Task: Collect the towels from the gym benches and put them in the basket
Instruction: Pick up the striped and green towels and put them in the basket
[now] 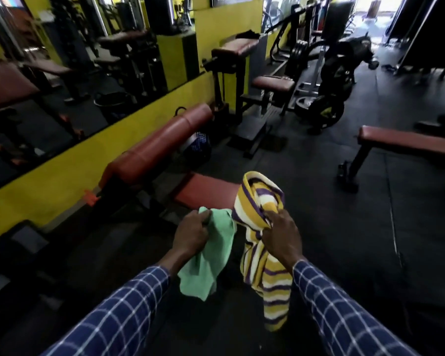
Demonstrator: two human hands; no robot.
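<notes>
Far to my left the mirror (49,86) runs along the yellow wall, and just in front of it stands the incline bench (154,147), its red pad bare. Behind that pad, on the floor near the wall, sits a dark round thing with something blue and checked in it. The light is poor there, but I take it for the basket (198,150), and it lies well ahead of my hands.

My left hand (190,233) is out in front of me, knuckles up, fingers curled tight round a bunched corner of the green towel (208,263). I hold it near the top so the rest hangs free below my wrist and does not drag on the floor.

Just beside it, touching at the upper edge, is the striped towel (267,273), yellow, white and purple. My right hand (280,235) grips it at a fold about midway, fingers closed into the cloth. One loop stands up above my knuckles and the long tail drops down past my sleeve. It looks the thicker and heavier of the two, which is why I judge a full fist suits it better than a pinch.

Both forearms reach forward at about the same height, one towel to each hand, so neither tangles with the other.

On the right a flat bench (409,142) stands well apart, with no towel on the part I can see. Carrying both to the basket seems the next step.
</notes>
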